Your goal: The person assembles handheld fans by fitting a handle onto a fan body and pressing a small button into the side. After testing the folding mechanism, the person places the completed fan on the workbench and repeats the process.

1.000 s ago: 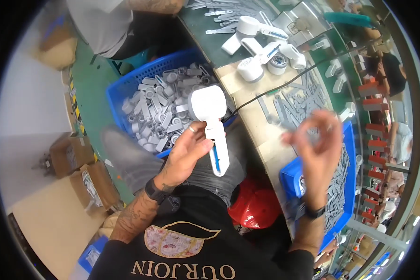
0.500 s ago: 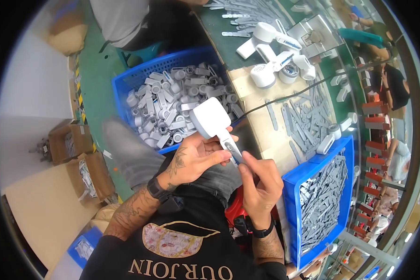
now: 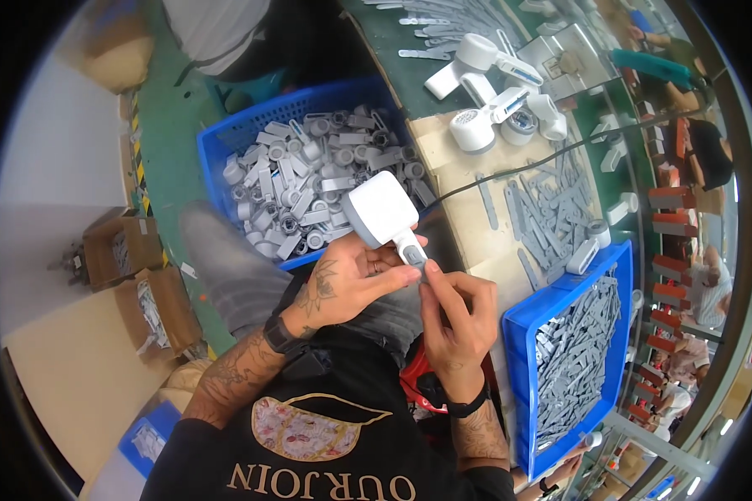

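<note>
Counting from here: one left hand (image 3: 338,288), one right hand (image 3: 459,326), one white handheld unit (image 3: 384,209) between them. Two black wristbands (image 3: 282,336), two cardboard boxes (image 3: 180,309), three blue bins (image 3: 267,117) close by. At least four bench units (image 3: 476,52), some overlap lol. Loose grey strips (image 3: 581,359)? Dozens, honestly lost count.

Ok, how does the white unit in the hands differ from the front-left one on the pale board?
The held unit is in the left hand and right hand; the board unit rests on the pale board. The held unit's handle points toward the person, the board unit's away. The held unit's handle shows a grey insert, the board unit's a blue strip. Both have white, grey-rimmed heads.
</note>
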Tool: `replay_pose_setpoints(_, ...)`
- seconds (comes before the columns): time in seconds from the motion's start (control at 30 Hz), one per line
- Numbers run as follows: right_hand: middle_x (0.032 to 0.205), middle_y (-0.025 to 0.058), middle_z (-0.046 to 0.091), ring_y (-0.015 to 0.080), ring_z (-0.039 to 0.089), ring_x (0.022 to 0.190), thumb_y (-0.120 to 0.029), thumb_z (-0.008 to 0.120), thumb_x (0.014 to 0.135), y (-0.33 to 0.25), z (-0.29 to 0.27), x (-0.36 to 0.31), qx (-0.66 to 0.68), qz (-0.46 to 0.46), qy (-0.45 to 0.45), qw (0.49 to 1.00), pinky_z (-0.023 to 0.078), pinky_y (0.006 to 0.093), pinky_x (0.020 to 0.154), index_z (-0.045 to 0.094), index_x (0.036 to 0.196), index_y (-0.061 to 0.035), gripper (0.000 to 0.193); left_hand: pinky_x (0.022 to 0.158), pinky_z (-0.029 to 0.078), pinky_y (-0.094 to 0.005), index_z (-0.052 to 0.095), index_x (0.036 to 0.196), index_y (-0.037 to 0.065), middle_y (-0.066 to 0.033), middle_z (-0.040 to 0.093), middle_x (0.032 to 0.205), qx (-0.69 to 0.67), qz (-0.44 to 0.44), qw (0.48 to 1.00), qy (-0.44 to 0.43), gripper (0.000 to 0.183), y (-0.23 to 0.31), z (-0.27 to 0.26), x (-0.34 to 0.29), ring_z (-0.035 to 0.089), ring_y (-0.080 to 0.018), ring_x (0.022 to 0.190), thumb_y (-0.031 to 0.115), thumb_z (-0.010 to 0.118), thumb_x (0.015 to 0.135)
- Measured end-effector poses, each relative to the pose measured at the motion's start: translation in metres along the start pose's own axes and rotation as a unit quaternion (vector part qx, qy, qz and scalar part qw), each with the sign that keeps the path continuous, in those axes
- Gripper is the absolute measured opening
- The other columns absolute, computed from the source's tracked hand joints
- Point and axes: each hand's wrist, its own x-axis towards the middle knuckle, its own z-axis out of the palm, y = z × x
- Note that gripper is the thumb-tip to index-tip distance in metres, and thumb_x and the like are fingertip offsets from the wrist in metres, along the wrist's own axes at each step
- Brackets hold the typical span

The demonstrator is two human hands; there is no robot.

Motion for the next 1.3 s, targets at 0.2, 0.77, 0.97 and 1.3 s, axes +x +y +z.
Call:
replay_pose_setpoints(0.2,0.100,0.0100,0.064,0.0230,0.065,0.087,0.011,0.080,0.079,0.000,0.007,-0.002,0.007,0.023,-0.023,0.999,0.054,0.0319,0.075,0.076,0.122,-0.0061,0.046,0.094,0.057,-0.0320,0.049,0.145,-0.007,-0.0197,0.063,0.139,0.036,0.019,0.999,0.014,0.052,0.006,-0.003,0.007,0.066,-0.0182,0.114,-0.005,0.067,0.097)
replay_pose_setpoints(0.77,0.138,0.0141,0.062,0.0227,0.057,0.129,-0.011,0.078,0.093,-0.001,-0.023,0.038,0.402,0.207,-0.217,0.865,0.044,0.0375,0.109,0.057,0.140,0.0044,0.054,0.090,0.057,-0.0374,0.069,0.121,0.004,-0.0103,0.076,0.107,0.170,0.077,0.981,-0.047,0.049,0.015,0.003,-0.003,0.074,-0.0247,0.096,0.018,0.085,0.077)
replay_pose_setpoints(0.97,0.127,0.0173,0.062,0.0370,0.064,0.116,-0.021,0.084,0.085,0.007,-0.061,0.066,0.072,0.019,-0.144,0.987,0.053,0.0430,0.098,0.057,0.143,-0.0040,0.066,0.077,0.055,-0.0260,0.055,0.136,-0.008,-0.0101,0.072,0.111,0.061,0.006,0.998,-0.003,0.048,0.032,0.036,0.031,0.068,-0.0115,0.088,-0.001,0.075,0.092)
replay_pose_setpoints(1.3,0.095,0.0162,0.073,0.0254,0.071,0.083,-0.026,0.078,0.087,0.203,-0.217,0.127,-0.089,0.241,-0.039,0.966,0.056,0.0374,0.076,0.071,0.110,0.0033,0.038,0.089,0.050,-0.0258,0.052,0.142,-0.002,-0.0152,0.069,0.132,0.232,0.062,0.968,-0.077,0.047,0.023,0.057,0.068,0.060,-0.0087,0.091,0.000,0.065,0.096)
